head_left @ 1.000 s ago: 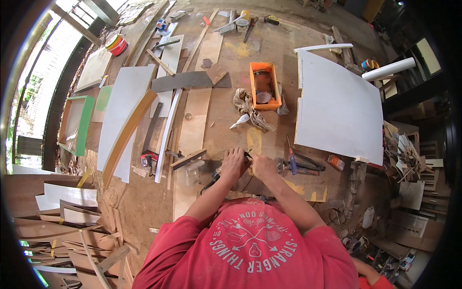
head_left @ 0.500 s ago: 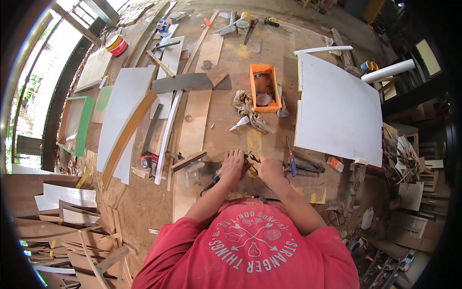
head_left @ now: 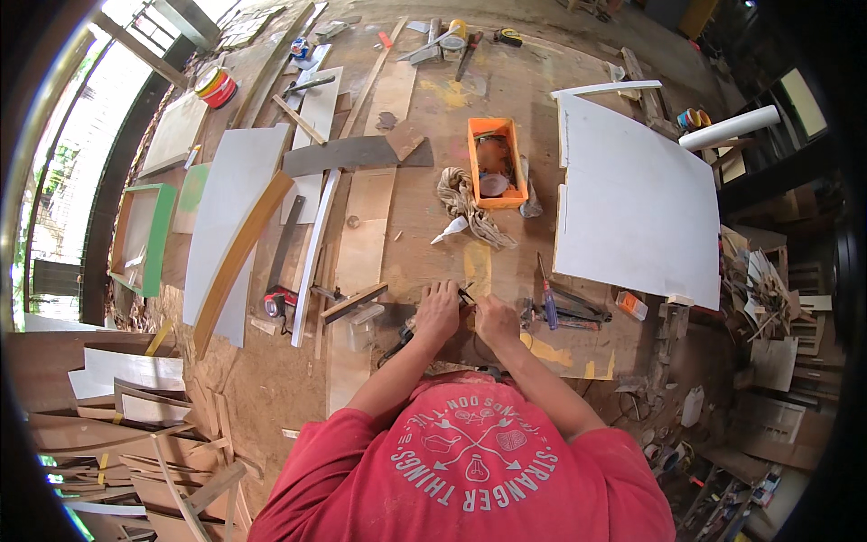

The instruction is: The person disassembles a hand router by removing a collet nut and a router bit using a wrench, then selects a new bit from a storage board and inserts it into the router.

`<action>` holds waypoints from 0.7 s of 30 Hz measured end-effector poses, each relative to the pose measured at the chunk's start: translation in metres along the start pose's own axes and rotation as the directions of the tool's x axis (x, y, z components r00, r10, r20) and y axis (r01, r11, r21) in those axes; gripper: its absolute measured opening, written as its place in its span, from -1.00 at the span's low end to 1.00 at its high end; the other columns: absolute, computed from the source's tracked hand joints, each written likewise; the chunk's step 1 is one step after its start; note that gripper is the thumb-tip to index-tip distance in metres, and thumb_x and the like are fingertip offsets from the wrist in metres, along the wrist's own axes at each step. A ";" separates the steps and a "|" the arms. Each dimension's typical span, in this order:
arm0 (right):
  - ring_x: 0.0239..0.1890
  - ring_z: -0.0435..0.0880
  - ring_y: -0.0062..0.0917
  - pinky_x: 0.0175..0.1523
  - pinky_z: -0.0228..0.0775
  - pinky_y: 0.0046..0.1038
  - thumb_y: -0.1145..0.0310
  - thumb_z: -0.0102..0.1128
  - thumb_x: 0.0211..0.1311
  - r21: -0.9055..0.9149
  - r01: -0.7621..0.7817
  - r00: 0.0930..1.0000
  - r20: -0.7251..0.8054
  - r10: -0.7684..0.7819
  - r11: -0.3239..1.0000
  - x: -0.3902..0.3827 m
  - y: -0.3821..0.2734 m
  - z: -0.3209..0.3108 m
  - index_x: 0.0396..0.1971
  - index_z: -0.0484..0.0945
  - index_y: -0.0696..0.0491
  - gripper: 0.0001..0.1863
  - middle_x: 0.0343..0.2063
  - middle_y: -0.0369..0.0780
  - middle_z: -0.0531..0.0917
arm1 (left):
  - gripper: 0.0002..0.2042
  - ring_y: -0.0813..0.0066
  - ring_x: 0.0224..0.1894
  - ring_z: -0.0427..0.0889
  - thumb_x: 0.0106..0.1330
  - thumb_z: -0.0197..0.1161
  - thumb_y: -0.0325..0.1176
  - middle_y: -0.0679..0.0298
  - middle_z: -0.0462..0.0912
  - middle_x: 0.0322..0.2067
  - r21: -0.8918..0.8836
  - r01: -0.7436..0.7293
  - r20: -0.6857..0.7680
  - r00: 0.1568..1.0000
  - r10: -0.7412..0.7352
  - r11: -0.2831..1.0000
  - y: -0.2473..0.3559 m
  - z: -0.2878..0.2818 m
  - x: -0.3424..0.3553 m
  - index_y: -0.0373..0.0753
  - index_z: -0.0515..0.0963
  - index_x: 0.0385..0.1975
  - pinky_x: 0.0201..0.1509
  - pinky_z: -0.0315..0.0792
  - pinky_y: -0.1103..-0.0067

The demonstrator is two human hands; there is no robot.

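So this person in a red shirt (head_left: 465,461) has their left hand (head_left: 438,312) wrapped over a dark tool (head_left: 466,294) at the near edge of the worktable (head_left: 417,257), with the right hand (head_left: 497,321) curled up just beside it, though I honestly can't tell what those fingers are gripping, if anything. There's a screwdriver (head_left: 549,310) lying to the right, and farther back a squeeze bottle (head_left: 450,230), a crumpled rag (head_left: 492,235) and an orange box (head_left: 501,202).
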State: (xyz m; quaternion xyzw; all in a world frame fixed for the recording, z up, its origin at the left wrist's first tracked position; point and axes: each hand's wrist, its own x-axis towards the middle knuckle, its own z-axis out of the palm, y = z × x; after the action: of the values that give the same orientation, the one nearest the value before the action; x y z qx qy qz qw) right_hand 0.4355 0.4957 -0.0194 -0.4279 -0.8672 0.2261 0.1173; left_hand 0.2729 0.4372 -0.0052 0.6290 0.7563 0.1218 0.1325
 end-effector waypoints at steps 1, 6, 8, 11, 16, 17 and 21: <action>-0.31 0.72 -0.03 -0.17 0.59 -0.06 0.39 0.24 0.26 0.001 -0.004 1.000 0.001 0.004 1.000 0.000 0.002 0.000 -0.33 0.63 0.07 -0.92 -0.39 -0.06 0.67 | -0.59 0.08 0.11 0.54 0.38 0.30 -0.05 0.09 0.60 -0.07 -0.028 0.005 0.004 1.000 -0.005 1.000 0.001 -0.002 0.001 -0.28 0.50 -0.02 0.23 0.36 0.26; -0.25 0.71 -0.02 -0.12 0.60 -0.08 0.41 0.22 0.27 0.126 -0.019 1.000 0.016 0.017 0.992 -0.002 0.001 -0.004 -0.27 0.68 0.06 -0.89 -0.32 -0.02 0.68 | -0.55 0.03 0.11 0.53 0.34 0.35 -0.04 0.06 0.60 -0.07 -0.069 -0.005 -0.019 1.000 0.004 0.998 0.000 -0.002 0.000 -0.29 0.50 -0.02 0.22 0.38 0.23; -0.24 0.72 -0.02 -0.11 0.61 -0.11 0.40 0.21 0.29 0.211 -0.018 0.999 -0.041 0.027 0.977 -0.003 0.003 -0.001 -0.24 0.69 0.06 -0.87 -0.30 -0.01 0.70 | -0.55 0.02 0.11 0.53 0.31 0.39 -0.06 0.04 0.60 -0.07 -0.104 0.020 -0.026 0.999 -0.023 0.994 0.005 -0.007 -0.001 -0.30 0.50 -0.03 0.21 0.40 0.21; -0.20 0.74 -0.02 -0.10 0.62 -0.15 0.38 0.19 0.34 0.344 -0.072 0.993 -0.060 0.099 0.936 -0.003 0.012 0.008 -0.20 0.70 0.07 -0.84 -0.28 0.01 0.74 | -0.52 0.01 0.11 0.54 0.27 0.44 -0.07 0.03 0.60 -0.07 -0.077 0.029 -0.010 1.000 -0.030 0.997 0.002 -0.004 -0.001 -0.30 0.50 -0.02 0.21 0.40 0.22; -0.24 0.76 -0.06 -0.14 0.61 -0.13 0.33 0.16 0.42 0.522 -0.493 0.858 0.159 0.489 0.696 0.015 0.045 0.029 -0.17 0.70 0.10 -0.80 -0.40 -0.02 0.76 | -0.46 0.10 0.10 0.55 0.25 0.44 0.02 0.08 0.60 -0.07 -0.072 0.017 -0.025 1.000 -0.018 0.997 0.007 -0.006 0.003 -0.30 0.50 -0.01 0.21 0.37 0.24; -0.14 0.75 -0.09 -0.05 0.58 -0.10 0.31 0.16 0.43 0.401 -0.480 0.873 0.134 0.469 0.780 0.016 0.040 0.026 -0.11 0.70 0.08 -0.78 -0.29 -0.04 0.77 | -0.46 0.09 0.11 0.55 0.24 0.46 0.01 0.08 0.61 -0.06 -0.085 0.047 -0.011 0.999 -0.048 0.995 0.006 -0.007 0.002 -0.30 0.50 -0.01 0.21 0.37 0.23; 0.37 0.48 -0.05 0.38 0.31 0.06 0.25 0.14 0.45 -0.064 -0.297 0.937 0.171 0.304 0.953 0.019 0.008 0.005 0.17 0.60 0.02 -0.63 0.27 0.03 0.57 | -0.45 0.07 0.13 0.54 0.23 0.47 0.00 0.06 0.61 -0.05 -0.085 0.072 -0.012 0.997 -0.073 0.994 0.005 -0.009 0.002 -0.31 0.50 0.00 0.22 0.37 0.22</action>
State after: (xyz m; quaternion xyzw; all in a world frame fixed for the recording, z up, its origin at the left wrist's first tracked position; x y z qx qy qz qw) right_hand 0.4275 0.5131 -0.0277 -0.5355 -0.8027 0.2624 -0.0048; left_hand 0.2740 0.4398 0.0047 0.5939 0.7739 0.1535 0.1575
